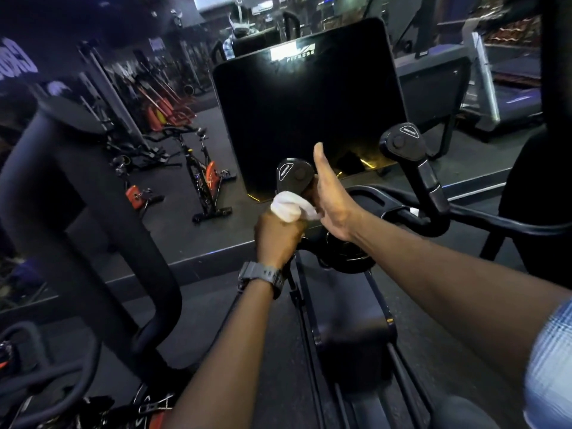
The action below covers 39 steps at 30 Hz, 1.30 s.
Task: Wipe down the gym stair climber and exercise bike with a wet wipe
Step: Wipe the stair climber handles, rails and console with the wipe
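A black machine stands before me with a large dark console screen (309, 113) and two upright handle grips. My left hand (277, 236), a dark watch on its wrist, is closed around a white wet wipe (292, 207) pressed against the stem of the left grip (294, 176). My right hand (332, 196) rests on the same grip from the right, thumb pointing up and fingers wrapped behind it. The right grip (405, 144) stands free on its bent stem. Below my arms runs the machine's dark frame (356, 335).
A thick black handrail (77, 218) curves down on my left. Orange and black spin bikes (201, 178) stand on the dark floor beyond it. Treadmills (501, 97) line the back right. A person's reflection or figure shows behind the console.
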### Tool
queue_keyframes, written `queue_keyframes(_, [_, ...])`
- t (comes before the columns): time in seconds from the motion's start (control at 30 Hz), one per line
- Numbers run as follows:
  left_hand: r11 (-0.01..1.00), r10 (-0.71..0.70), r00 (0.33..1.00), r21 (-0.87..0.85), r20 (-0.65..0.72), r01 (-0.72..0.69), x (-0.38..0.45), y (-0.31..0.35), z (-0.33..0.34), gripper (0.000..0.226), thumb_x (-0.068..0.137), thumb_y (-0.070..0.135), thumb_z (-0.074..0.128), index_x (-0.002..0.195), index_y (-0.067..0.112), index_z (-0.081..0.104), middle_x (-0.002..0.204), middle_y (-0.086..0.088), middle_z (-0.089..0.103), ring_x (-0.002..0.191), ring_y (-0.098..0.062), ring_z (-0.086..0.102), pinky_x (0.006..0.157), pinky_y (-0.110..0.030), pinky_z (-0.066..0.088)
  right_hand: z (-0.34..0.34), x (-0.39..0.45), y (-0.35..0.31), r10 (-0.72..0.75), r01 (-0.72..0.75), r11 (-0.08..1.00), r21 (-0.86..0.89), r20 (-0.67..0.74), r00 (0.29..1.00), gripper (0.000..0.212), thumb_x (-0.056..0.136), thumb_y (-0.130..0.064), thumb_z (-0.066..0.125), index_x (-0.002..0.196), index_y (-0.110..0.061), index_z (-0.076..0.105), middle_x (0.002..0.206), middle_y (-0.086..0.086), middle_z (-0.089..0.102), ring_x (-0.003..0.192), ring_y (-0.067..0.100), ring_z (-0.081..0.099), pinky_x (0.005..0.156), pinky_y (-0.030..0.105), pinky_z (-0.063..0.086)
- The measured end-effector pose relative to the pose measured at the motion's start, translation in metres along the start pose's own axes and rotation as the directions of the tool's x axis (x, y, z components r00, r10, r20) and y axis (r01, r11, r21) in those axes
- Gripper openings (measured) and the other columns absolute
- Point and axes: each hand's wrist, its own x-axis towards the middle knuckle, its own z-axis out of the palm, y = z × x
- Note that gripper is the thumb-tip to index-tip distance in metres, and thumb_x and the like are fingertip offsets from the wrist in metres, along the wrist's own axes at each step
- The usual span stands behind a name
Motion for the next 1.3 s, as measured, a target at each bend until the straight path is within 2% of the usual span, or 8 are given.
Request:
queue_keyframes(0.13, [1.0, -0.024, 0.999, -0.013, 0.045, 0.025, -0.029, -0.027, 0.0, 0.03, 0.068, 0.001, 0.07, 0.061, 0.031, 0.071, 0.06, 0.008, 0.067, 0.056, -0.015, 0.06, 0.053, -0.036, 0.049, 0.001, -0.007, 0.02, 0.03, -0.032, 0.998, 0.059, 0.042, 0.999, 0.103, 0.07, -0.096, 0.038, 0.151, -0.033, 0.035, 0.156, -0.001, 0.039, 0.145, 0.019, 0.033, 0.12, 0.054, 0.02])
queue_keyframes(0.23, [0.995, -0.102, 0.995, -0.016, 0.022, 0.102, -0.029, -0.023, -0.004, 0.005, 0.064, 0.015, 0.076, 0.064, 0.016, 0.072, 0.06, -0.002, 0.068, 0.056, -0.018, 0.06, 0.054, -0.04, 0.05, 0.003, -0.01, 0.021, 0.048, -0.051, 0.997, 0.058, 0.058, 0.997, 0.103, 0.07, -0.095, 0.041, 0.151, -0.032, 0.036, 0.154, 0.001, 0.042, 0.143, 0.02, 0.037, 0.12, 0.052, 0.023])
queue_keyframes(0.5, [0.999, -0.009, 0.997, 0.047, -0.071, 0.012, 0.003, 0.0, 0.002, 0.028, 0.052, 0.037, 0.07, 0.075, 0.022, 0.072, 0.07, 0.002, 0.071, 0.066, -0.017, 0.069, 0.059, -0.035, 0.057, 0.002, -0.011, 0.024, -0.035, 0.033, 0.999, 0.029, 0.052, 0.998, 0.082, 0.085, -0.083, 0.033, 0.147, -0.031, 0.044, 0.141, -0.004, 0.057, 0.126, 0.012, 0.057, 0.115, 0.046, 0.036])
queue_keyframes(0.73, [0.993, 0.03, 0.997, 0.114, 0.078, -0.039, -0.028, -0.049, -0.002, 0.015, 0.065, 0.009, 0.068, 0.067, 0.024, 0.071, 0.076, 0.011, 0.072, 0.07, -0.007, 0.066, 0.068, -0.039, 0.054, 0.007, -0.012, 0.031, 0.015, -0.015, 1.0, -0.002, 0.078, 0.997, 0.094, 0.074, -0.094, 0.037, 0.151, -0.04, 0.033, 0.16, -0.01, 0.031, 0.149, 0.013, 0.021, 0.122, 0.054, 0.012])
queue_keyframes(0.83, [0.999, -0.03, 0.995, 0.047, 0.09, 0.026, -0.02, -0.022, -0.008, 0.031, 0.07, 0.003, 0.076, 0.061, 0.03, 0.064, 0.056, 0.025, 0.063, 0.055, 0.003, 0.058, 0.06, -0.024, 0.05, 0.008, -0.014, 0.03, 0.018, -0.019, 1.0, 0.011, 0.065, 0.998, 0.09, 0.079, -0.089, 0.038, 0.15, -0.034, 0.038, 0.153, -0.003, 0.044, 0.143, 0.016, 0.037, 0.12, 0.052, 0.023])
queue_keyframes(1.0, [0.997, 0.08, 0.997, 0.006, -0.018, -0.08, -0.006, 0.006, -0.002, 0.032, 0.065, 0.015, 0.072, 0.065, 0.046, 0.067, 0.066, 0.017, 0.067, 0.069, -0.013, 0.067, 0.068, -0.037, 0.057, 0.007, -0.013, 0.028, -0.023, 0.021, 1.0, 0.017, 0.102, 0.994, 0.088, 0.08, -0.086, 0.038, 0.148, -0.03, 0.042, 0.138, 0.0, 0.06, 0.124, 0.016, 0.059, 0.111, 0.047, 0.041])
queue_keyframes(1.2, [0.996, 0.087, 0.996, 0.02, 0.001, -0.087, -0.033, -0.055, 0.007, 0.031, 0.067, -0.003, 0.068, 0.069, 0.027, 0.074, 0.079, 0.009, 0.073, 0.079, -0.008, 0.068, 0.077, -0.034, 0.056, 0.005, -0.011, 0.032, -0.007, 0.008, 1.0, -0.015, 0.068, 0.998, 0.086, 0.075, -0.093, 0.038, 0.146, -0.045, 0.039, 0.156, -0.012, 0.038, 0.146, 0.014, 0.029, 0.121, 0.054, 0.016])
queue_keyframes(1.3, [0.999, -0.029, 0.997, 0.026, -0.075, 0.031, -0.029, -0.07, 0.008, 0.013, 0.061, 0.017, 0.069, 0.073, 0.016, 0.071, 0.073, 0.004, 0.071, 0.073, -0.018, 0.07, 0.064, -0.035, 0.056, 0.008, -0.012, 0.03, 0.013, -0.011, 0.999, -0.036, 0.073, 0.997, 0.093, 0.072, -0.095, 0.038, 0.149, -0.045, 0.032, 0.16, -0.014, 0.029, 0.149, 0.01, 0.02, 0.122, 0.054, 0.012])
